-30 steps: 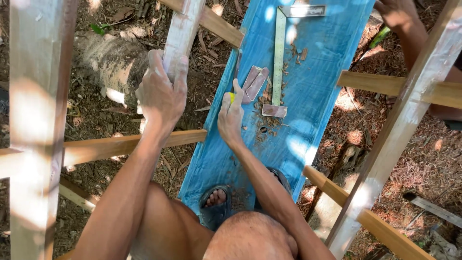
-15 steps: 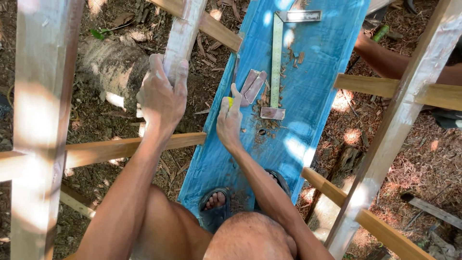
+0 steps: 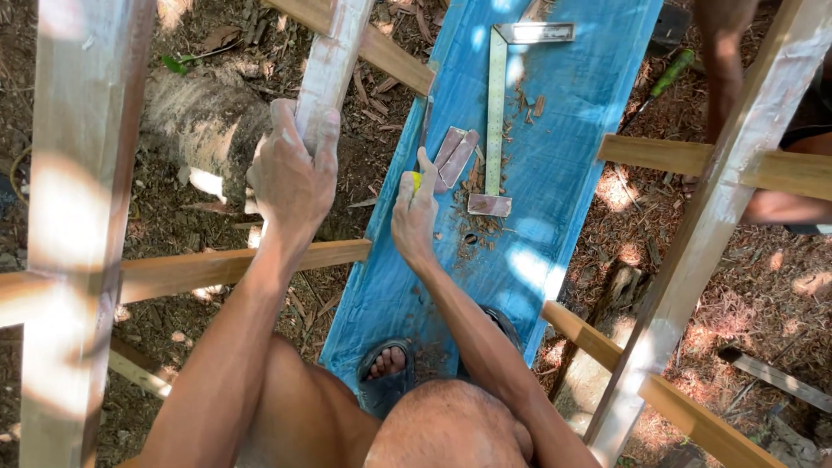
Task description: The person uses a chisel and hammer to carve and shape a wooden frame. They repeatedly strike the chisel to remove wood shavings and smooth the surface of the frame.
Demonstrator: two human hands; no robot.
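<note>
A sandalled foot (image 3: 387, 368) stands on the near end of a blue plank (image 3: 563, 156). The right arm reaches out straight, the right hand (image 3: 414, 212) closed around a small yellow object (image 3: 417, 179) at the plank's left edge. The left hand (image 3: 292, 178) is raised, fingers wrapped around a pale post (image 3: 334, 61). Farther along the plank lies a metal square (image 3: 496, 113) among wood chips.

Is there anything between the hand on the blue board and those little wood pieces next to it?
No. The right hand rests on the blue board with its fingertips right beside the small wood pieces; only loose shavings lie nearby.
</note>
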